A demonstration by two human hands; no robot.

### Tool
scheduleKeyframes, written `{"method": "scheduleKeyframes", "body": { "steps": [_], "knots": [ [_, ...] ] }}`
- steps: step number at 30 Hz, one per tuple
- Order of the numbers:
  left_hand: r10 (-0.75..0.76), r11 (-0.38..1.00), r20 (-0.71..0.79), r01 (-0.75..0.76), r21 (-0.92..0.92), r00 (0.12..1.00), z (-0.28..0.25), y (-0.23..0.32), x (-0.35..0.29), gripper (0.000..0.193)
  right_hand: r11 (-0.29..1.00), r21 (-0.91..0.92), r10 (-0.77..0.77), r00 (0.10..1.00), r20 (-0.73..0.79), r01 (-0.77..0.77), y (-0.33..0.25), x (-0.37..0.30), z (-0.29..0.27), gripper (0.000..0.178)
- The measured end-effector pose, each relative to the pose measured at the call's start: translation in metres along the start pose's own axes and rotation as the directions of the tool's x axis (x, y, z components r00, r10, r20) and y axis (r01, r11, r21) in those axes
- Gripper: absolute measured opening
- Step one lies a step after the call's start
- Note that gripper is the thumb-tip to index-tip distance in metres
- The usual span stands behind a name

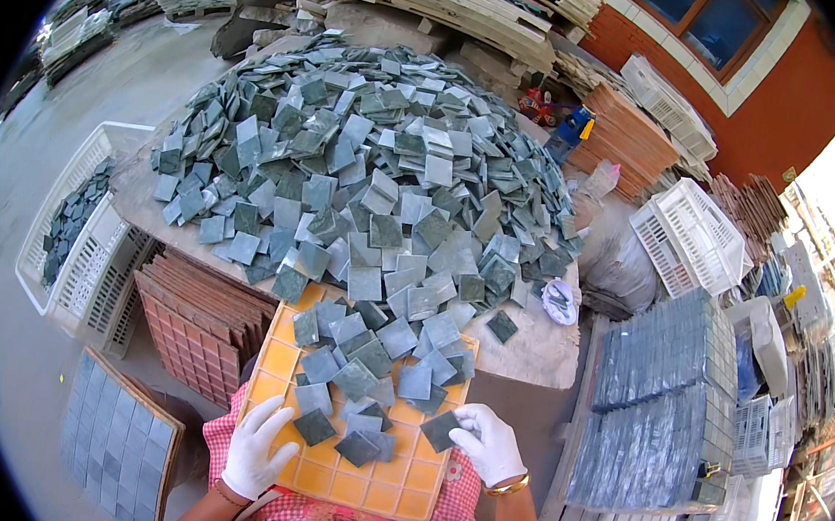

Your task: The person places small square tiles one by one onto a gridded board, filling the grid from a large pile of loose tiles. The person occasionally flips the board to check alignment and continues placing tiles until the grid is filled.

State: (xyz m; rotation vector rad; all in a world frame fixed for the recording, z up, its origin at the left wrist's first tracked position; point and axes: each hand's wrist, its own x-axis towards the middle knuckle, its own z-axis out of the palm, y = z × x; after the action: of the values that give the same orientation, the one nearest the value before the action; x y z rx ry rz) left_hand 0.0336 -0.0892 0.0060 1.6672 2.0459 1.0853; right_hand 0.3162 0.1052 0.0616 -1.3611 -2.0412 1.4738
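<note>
A yellow gridded tray [324, 478] rests at my lap, its far end against the table. Loose square grey-green tiles [356, 379] lie scattered and overlapping over it. My white-gloved right hand [492, 447] pinches one dark tile [439, 430] by its edge, over the tray's right side. At the left edge of the tray is my gloved left hand [257, 448], thumb and fingers apart with nothing between them. Beyond the tray, a large heap of similar tiles [386, 172] covers the table [539, 353].
A white crate [84, 274] of small dark tiles stands left, above stacked brown gridded trays [198, 325]. A tile-filled panel [117, 438] leans near my left. Wrapped tile stacks [647, 433] stand on the right, with white crates [686, 236] behind. A white oval object [560, 301] sits at the table's right edge.
</note>
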Motion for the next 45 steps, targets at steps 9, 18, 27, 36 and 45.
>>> {"method": "scheduleKeyframes", "body": {
  "steps": [9,18,27,36,45],
  "knots": [
    [-0.018,0.967,0.100,-0.009,0.254,0.995,0.017,0.008,-0.001,0.078,0.905,-0.359,-0.182,0.970,0.162,0.229,0.055,-0.065,0.044,0.018],
    [-0.012,0.941,0.099,-0.022,0.337,0.995,0.037,0.007,0.021,0.068,0.843,-0.487,-0.246,0.969,0.029,0.229,0.064,-0.084,0.061,0.025],
    [0.116,0.969,0.068,-0.128,0.214,0.991,0.000,-0.005,0.004,0.056,0.859,-0.503,-0.087,0.995,0.040,0.095,0.039,-0.106,0.073,0.045],
    [0.083,0.964,0.205,-0.131,0.233,0.975,-0.034,-0.017,-0.025,0.060,0.768,-0.558,-0.432,0.897,-0.090,0.314,0.010,-0.042,0.103,0.043],
    [0.143,0.985,0.164,-0.156,0.071,0.976,0.003,0.016,0.007,0.073,0.862,-0.429,-0.283,0.958,0.037,0.271,0.004,-0.028,0.125,0.029]
  ]
}}
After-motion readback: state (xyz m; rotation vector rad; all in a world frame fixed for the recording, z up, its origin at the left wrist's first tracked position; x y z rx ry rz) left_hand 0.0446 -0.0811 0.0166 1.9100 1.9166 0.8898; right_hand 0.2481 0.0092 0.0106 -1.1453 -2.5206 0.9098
